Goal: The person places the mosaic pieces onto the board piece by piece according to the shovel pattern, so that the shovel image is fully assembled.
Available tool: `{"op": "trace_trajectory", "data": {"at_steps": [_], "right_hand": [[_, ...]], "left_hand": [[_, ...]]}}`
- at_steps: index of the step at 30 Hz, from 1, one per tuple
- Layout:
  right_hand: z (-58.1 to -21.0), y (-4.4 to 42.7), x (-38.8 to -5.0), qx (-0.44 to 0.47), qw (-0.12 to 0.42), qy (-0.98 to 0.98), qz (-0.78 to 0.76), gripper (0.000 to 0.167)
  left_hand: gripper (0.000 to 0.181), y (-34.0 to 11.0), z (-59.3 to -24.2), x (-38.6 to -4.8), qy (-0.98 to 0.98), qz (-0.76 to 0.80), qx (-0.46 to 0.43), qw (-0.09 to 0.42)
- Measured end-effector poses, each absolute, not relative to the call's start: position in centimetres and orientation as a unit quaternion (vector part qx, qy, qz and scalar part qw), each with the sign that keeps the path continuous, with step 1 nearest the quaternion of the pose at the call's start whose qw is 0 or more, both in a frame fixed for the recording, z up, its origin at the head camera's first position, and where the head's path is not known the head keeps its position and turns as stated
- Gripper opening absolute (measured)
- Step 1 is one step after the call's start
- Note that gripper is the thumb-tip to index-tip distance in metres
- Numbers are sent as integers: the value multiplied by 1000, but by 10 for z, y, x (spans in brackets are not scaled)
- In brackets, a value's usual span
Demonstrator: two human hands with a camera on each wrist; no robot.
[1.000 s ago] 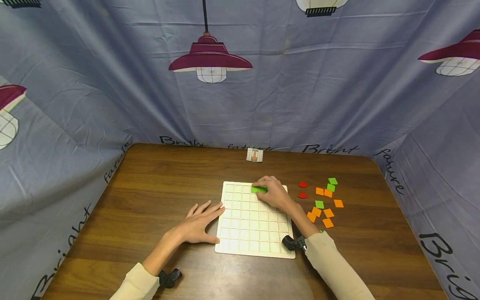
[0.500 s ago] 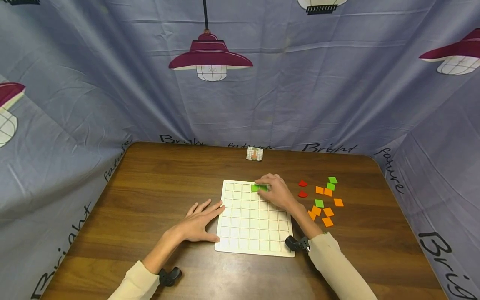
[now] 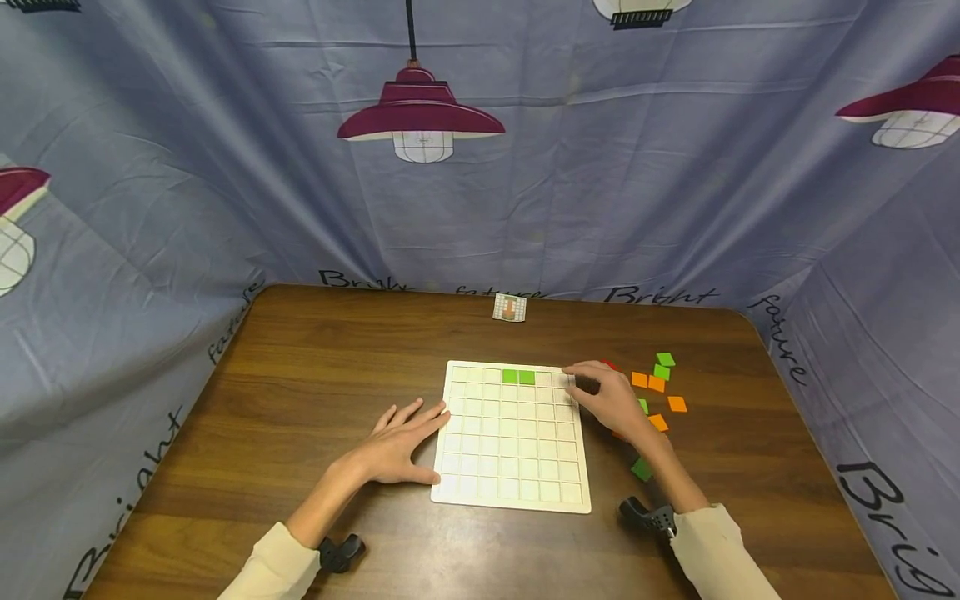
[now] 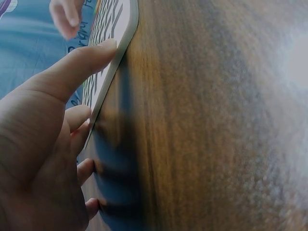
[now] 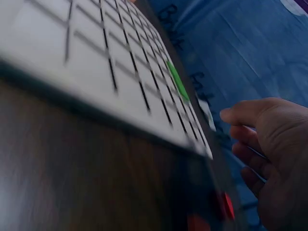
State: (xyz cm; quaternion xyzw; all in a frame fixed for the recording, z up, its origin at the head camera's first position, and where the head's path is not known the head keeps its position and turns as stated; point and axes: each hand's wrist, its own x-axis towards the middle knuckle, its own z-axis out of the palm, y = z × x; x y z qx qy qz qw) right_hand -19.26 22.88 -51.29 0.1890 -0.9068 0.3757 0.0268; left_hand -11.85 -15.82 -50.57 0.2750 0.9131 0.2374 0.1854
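My spread left hand (image 3: pixel 396 450) is touching the white board (image 3: pixel 510 447), where two green squares (image 3: pixel 510 377) are lying far back. My loosely curved right hand (image 3: pixel 612 402) is holding nothing by its right edge.

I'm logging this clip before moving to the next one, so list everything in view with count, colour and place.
table: one, brown, beneath everything
grid board: one, whitish, on the table
placed tiles: two, green, side by side in the board's far row
loose green tiles: at least four, green, right of the board
loose orange tiles: at least five, orange, right of the board, some partly hidden
red pieces: at least two, red, right of the board
card: one, pale with an orange mark, far table edge
backdrop: blue-grey, printed with lamps and lettering, around the table
wrist cameras: two, black, at the wrists
sleeves: two, cream, on the forearms
left hand: one, at the board's left edge
right hand: one, near the board's far right corner
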Motion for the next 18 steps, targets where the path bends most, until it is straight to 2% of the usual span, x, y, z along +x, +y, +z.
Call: {"op": "trace_trajectory", "data": {"at_steps": [11,18], "right_hand": [[-524,311,-156,109,46,-920,375,32],[-536,336,-138,69,65,-924,370,32]], "left_hand": [[93,-157,-506,-119,913,240,277,182],[93,-158,-508,-119,913,242,277,178]]}}
